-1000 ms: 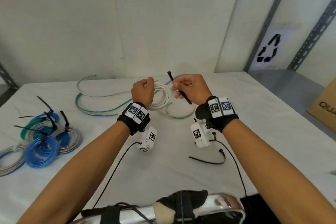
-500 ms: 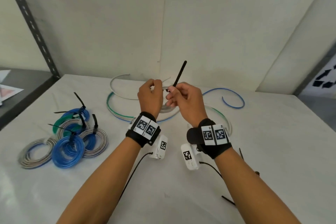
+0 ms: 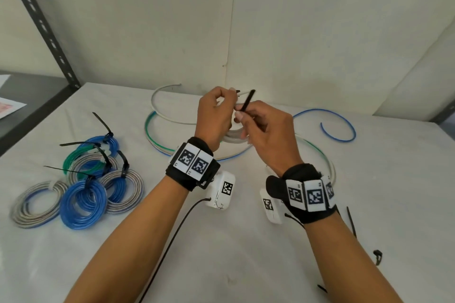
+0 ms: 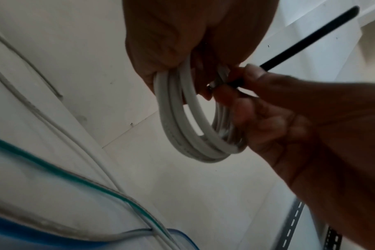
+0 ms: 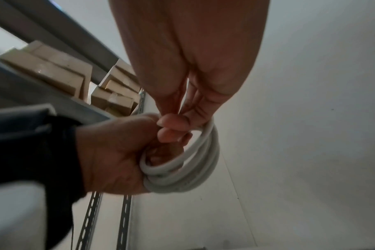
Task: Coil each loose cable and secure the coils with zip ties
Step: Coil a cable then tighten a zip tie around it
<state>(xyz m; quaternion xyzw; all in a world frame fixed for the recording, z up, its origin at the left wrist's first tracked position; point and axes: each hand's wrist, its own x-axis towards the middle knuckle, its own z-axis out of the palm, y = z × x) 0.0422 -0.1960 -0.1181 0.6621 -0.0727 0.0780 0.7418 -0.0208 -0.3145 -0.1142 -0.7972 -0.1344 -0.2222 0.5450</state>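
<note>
My left hand [image 3: 216, 115] grips a small white cable coil [image 4: 182, 132] held up above the table; the coil [image 5: 182, 175] hangs below both hands, and its lower arc [image 3: 234, 136] shows between them. My right hand [image 3: 261, 128] pinches a black zip tie [image 3: 247, 101] right against the coil, its free end [image 4: 310, 37] sticking up and away. The tie's head is hidden among the fingers. Loose white, green and blue cables [image 3: 157, 130] curve on the table behind my hands.
Several tied coils in blue, grey and green [image 3: 83, 179] lie at the left on the white table [image 3: 246, 253]. A loose blue cable [image 3: 339, 128] lies at the back right. Spare black zip ties [image 3: 352, 224] lie by my right forearm. A metal shelf upright [image 3: 39, 22] stands far left.
The view has swung left and tilted. My hands have come together, and the zip tie has gone from lying across the right hand to standing up against the coil.
</note>
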